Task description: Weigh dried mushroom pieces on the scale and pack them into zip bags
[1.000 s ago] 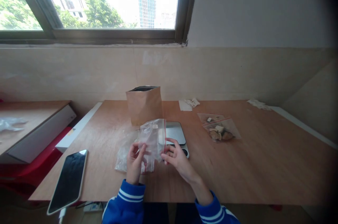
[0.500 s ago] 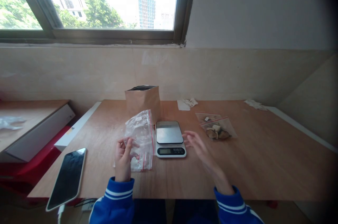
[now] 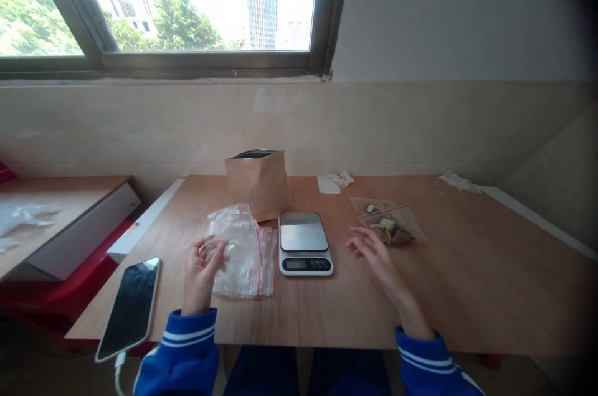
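My left hand pinches the edge of an empty clear zip bag with a red seal line, holding it over a small pile of similar bags on the wooden table. My right hand hovers open over the table, fingers spread, just right of a small digital kitchen scale and close in front of filled zip bags that hold brown pieces. A brown paper pouch stands open behind the scale.
A phone lies face up at the table's left front corner with a cable below it. White paper scraps and another scrap lie near the wall. A lower bench stands to the left.
My right hand let go of the clear bag and swung right past the scale towards the filled bags. My left hand carried the bag left and lowered it towards the pile.
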